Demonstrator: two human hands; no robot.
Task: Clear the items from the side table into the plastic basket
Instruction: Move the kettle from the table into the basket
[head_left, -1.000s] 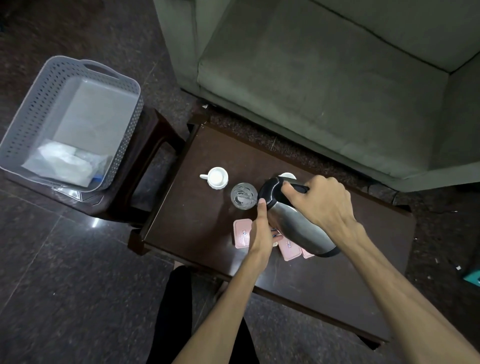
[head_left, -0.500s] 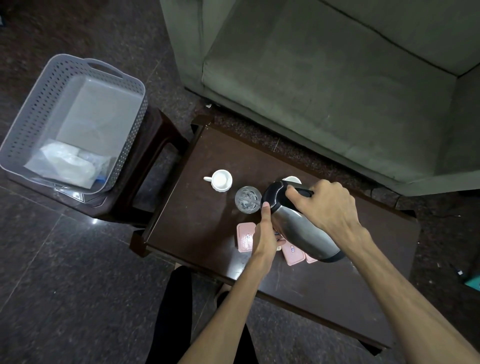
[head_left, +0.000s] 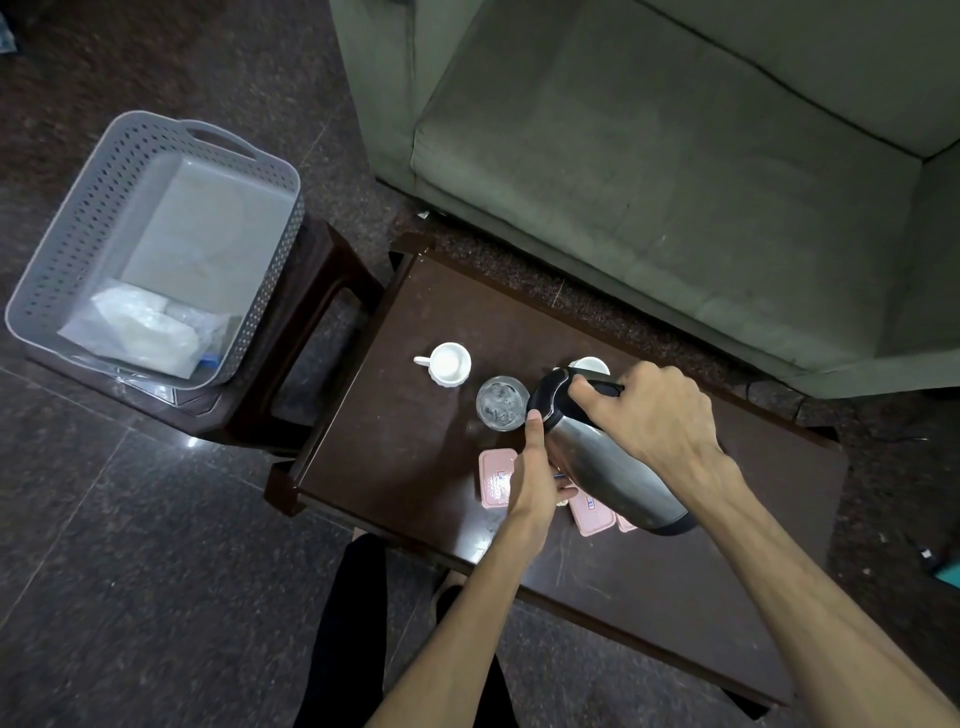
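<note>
Side table (head_left: 415, 467): steel kettle (head_left: 597, 457) tilted, spout toward glass (head_left: 501, 404) (right hand (head_left: 649, 415) gripping)

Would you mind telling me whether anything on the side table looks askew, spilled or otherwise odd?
Only the kettle: it leans steeply over the pink boxes, held by the right hand at its handle and steadied by the left hand. No spill shows; the glass and cup stand upright.
</note>
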